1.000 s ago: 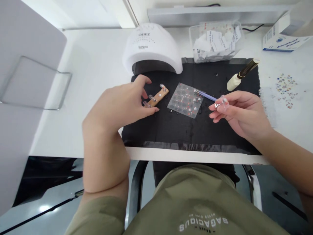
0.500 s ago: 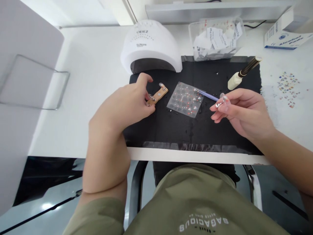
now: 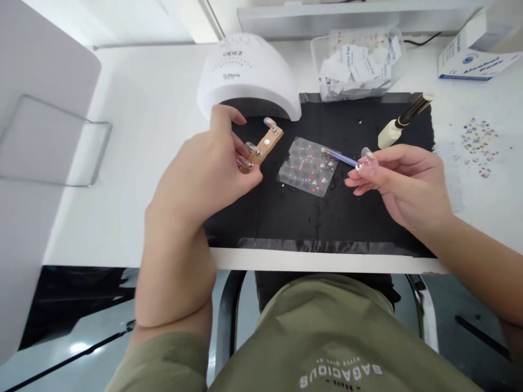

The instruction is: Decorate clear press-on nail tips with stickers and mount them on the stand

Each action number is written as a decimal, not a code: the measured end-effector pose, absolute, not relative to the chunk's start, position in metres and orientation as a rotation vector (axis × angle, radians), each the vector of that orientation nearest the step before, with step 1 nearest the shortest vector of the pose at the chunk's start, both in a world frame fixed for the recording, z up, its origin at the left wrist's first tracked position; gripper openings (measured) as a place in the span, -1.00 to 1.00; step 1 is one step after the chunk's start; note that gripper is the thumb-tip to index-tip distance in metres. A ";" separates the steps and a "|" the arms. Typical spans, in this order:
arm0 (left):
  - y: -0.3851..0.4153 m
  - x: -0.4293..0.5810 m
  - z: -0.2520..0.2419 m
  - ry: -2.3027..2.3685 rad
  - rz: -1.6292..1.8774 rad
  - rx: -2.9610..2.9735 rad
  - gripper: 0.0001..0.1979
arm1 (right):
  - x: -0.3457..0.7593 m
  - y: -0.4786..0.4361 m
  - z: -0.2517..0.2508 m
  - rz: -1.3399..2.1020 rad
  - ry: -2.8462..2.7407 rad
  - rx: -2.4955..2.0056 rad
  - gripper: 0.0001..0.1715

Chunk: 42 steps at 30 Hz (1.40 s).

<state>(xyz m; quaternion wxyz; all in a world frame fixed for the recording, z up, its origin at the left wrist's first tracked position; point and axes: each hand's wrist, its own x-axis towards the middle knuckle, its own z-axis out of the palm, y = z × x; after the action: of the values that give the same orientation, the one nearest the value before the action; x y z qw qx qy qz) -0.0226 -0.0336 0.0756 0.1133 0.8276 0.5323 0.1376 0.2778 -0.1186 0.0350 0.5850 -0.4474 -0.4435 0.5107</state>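
Note:
My left hand is closed on a small wooden nail stand, gripping its near end in front of the lamp. Clear false nails sit on the stand, one of them, a false nail, at its far end. My right hand pinches another clear false nail with a shiny metal base, between thumb and forefinger. Between the hands lies a sticker sheet with small red and white designs. Purple tweezers rest with their tips on the sheet, the other end close to my right fingers.
A white nail lamp stands behind my left hand on a black mat. Behind the mat are a clear box of alcohol pads and a carton. A polish bottle stands right, near scattered decorations.
My left hand has lifted and tilted the wooden stand slightly. My right hand, still pinching the false nail, has shifted a little left; the whole view has moved slightly as well.

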 end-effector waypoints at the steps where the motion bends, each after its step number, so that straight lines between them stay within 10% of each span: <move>1: -0.035 -0.020 0.076 1.538 0.448 2.431 -0.31 | 0.277 -0.118 0.033 1.154 -1.044 -1.049 -0.82; 42: -0.095 0.043 0.048 1.005 1.002 2.105 -0.46 | 0.271 -0.122 0.025 0.533 -1.360 -1.261 -0.84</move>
<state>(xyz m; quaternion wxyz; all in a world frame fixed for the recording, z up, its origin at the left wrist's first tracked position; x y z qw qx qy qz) 0.0432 -0.0950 0.0482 0.2970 0.7917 0.3780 0.3770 0.2713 -0.1223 0.0245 0.5695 -0.5372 -0.5793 0.2269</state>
